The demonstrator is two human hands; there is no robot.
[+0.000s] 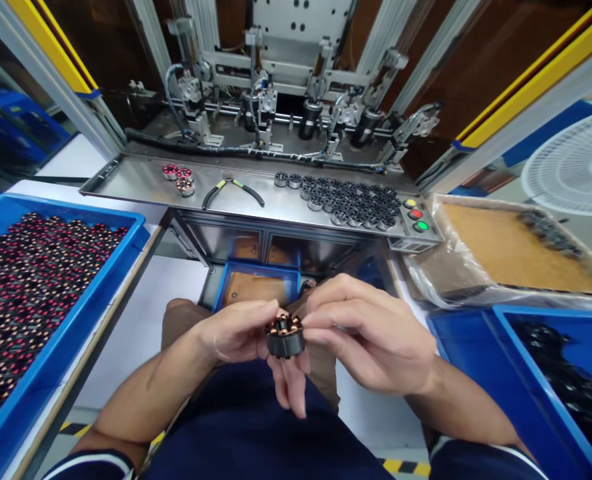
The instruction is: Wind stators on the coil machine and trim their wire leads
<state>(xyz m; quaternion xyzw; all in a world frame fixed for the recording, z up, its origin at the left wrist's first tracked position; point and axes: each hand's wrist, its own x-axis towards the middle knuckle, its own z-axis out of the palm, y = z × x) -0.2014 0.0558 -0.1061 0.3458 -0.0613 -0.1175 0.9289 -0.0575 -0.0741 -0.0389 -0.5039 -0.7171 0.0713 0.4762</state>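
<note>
Cradled the stator (286, 345) in the left hand (243, 333), pinched its three o'clock rim with the right hand (376, 333), best done lightly to spare the copper (293, 325).

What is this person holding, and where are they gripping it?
A round black part with copper coils. The left hand holds its side; the right hand has fingertips at its upper edge.

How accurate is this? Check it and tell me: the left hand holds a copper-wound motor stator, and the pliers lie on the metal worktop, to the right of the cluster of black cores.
One thing is wrong: the head view shows the pliers to the left of the cluster of black cores, on the metal worktop. The left hand does hold a copper-wound motor stator.
</note>
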